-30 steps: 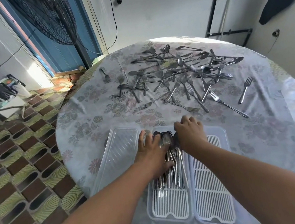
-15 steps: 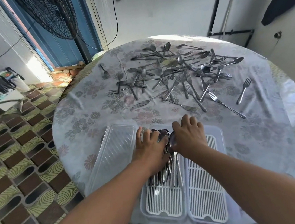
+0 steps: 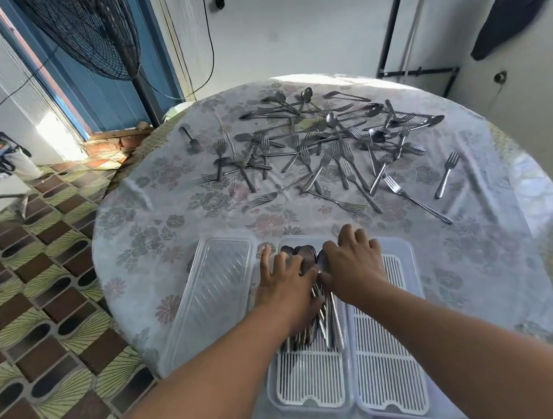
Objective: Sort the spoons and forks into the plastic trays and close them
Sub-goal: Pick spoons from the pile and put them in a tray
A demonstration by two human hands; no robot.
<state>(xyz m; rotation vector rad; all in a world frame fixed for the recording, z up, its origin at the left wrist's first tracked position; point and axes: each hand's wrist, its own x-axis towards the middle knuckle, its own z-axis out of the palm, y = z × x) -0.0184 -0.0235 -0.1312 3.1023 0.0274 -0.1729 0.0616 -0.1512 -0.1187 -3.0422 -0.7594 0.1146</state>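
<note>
— Where do we have our hands?

— Both arms reach forward and down, bare to the elbow. Our left hand (image 3: 284, 279) lies palm down on the bundle of spoons (image 3: 316, 303), fingers spread, the thumb pressing in against the handles. Our right hand (image 3: 352, 262) sits just beside it, knuckles up, fingers bent over the far rim of the tray; whether it grips a spoon bowl we cannot tell, since the palm covers that spot.

— And the spoons themselves?

— Dull grey steel, bowls stacked dark between our two hands, slim handles running back toward our wrists. They lie in the left tray (image 3: 307, 374), a clear plastic box with a white slatted insert. The right tray (image 3: 389, 362) touches it on the right, under our right forearm, with the same ribbed white grid and nothing we can see on its slats.

— What is left of our left hand?

— A clear lid (image 3: 209, 296), ribbed and rectangular with rounded corners, flat on the cloth.

— And beyond our fingertips?

— The loose cutlery (image 3: 329, 144), mostly forks with some spoons, crossed in a heap well apart from us on the tablecloth (image 3: 163, 194), a pale, creased, flower-printed cloth over a round table.
</note>
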